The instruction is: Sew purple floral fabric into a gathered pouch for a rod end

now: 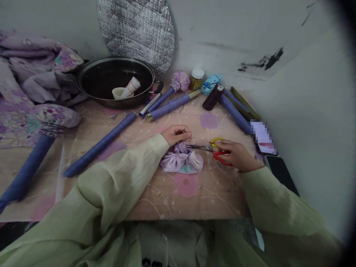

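Note:
A gathered piece of purple floral fabric lies on the table in front of me, its bunched top pinched in the closed fingers of my left hand. From the right, my right hand holds scissors with one yellow and one red handle. The blades point left and their tips touch or overlap the gathered neck of the fabric, just below my left fingers. Whether the blades are fully closed is too small to tell.
A black pan with cups stands at the back left. Blue-wrapped sticks lie to the left and behind. A jar, a dark thread spool and a phone sit further back and right. Patterned cloth is heaped left.

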Demonstrator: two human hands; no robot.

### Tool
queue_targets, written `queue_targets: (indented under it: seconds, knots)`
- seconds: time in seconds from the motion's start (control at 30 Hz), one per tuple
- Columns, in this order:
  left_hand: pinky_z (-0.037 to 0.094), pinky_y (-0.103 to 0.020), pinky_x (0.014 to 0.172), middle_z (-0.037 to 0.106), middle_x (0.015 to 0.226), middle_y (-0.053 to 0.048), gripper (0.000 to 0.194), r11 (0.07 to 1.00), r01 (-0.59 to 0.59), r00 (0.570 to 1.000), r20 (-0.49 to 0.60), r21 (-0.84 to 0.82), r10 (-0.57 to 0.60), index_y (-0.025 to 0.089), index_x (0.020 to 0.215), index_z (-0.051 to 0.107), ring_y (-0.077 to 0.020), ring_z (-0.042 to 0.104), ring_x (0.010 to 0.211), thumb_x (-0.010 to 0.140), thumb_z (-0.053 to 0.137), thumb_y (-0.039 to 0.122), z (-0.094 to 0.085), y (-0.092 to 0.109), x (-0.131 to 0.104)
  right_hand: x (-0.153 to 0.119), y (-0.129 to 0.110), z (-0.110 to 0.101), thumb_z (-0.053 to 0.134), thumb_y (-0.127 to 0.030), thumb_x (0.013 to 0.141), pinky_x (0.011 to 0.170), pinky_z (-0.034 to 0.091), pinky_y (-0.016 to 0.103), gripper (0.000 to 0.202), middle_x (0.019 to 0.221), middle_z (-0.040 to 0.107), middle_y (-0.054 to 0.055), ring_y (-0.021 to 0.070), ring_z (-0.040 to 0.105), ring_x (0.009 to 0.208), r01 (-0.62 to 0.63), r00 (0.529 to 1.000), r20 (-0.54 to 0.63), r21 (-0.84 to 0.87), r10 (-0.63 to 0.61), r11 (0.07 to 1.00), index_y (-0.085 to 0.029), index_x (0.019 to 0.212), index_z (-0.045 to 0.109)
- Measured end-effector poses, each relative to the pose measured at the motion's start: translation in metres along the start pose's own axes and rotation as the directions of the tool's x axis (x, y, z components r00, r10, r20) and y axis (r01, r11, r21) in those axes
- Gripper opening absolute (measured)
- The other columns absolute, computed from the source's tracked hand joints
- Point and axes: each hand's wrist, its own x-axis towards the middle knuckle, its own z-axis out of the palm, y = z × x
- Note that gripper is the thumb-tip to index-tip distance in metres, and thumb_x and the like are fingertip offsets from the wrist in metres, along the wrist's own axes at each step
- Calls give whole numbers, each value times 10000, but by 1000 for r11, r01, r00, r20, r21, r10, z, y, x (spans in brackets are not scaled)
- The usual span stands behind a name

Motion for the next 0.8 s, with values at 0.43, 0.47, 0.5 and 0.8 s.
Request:
queue_targets:
  seconds: [0.43, 0.47, 0.5, 0.8]
  knots:
    - [318, -195, 482, 554, 574, 13, 345, 996, 69, 998, 9, -57, -69, 111, 652, 594, -62, 464, 512, 616, 713, 433, -5, -4, 2, 28, -8, -2, 508, -379, 793, 916, 446, 386, 288, 1045, 644, 78, 221, 577, 1021, 105, 981, 141, 191, -133, 976, -222, 982, 657]
    - [320, -196, 484, 553, 569, 14, 352, 995, 72, 997, 11, -66, -71, 110, 653, 595, -62, 465, 513, 610, 716, 437, -5, -5, 2, 29, -8, -2, 511, -378, 791, 908, 451, 383, 289, 1040, 643, 83, 220, 579, 1013, 109, 980, 139, 205, -140, 973, -217, 979, 660]
    - [321, -196, 487, 550, 563, 16, 356, 995, 72, 997, 12, -75, -72, 109, 655, 597, -63, 465, 513, 606, 719, 440, -5, -5, 2, 30, -8, -2, 520, -376, 785, 899, 457, 382, 286, 1035, 643, 86, 220, 581, 1004, 109, 980, 138, 220, -142, 969, -214, 973, 662]
    - [355, -205, 534, 568, 576, 15, 373, 990, 71, 997, 14, -120, -70, 108, 655, 612, -66, 493, 544, 589, 740, 452, -3, -4, 2, 36, 4, -4, 569, -330, 758, 884, 475, 396, 305, 1077, 633, 78, 223, 582, 1023, 127, 975, 148, 246, -167, 961, -235, 1032, 663]
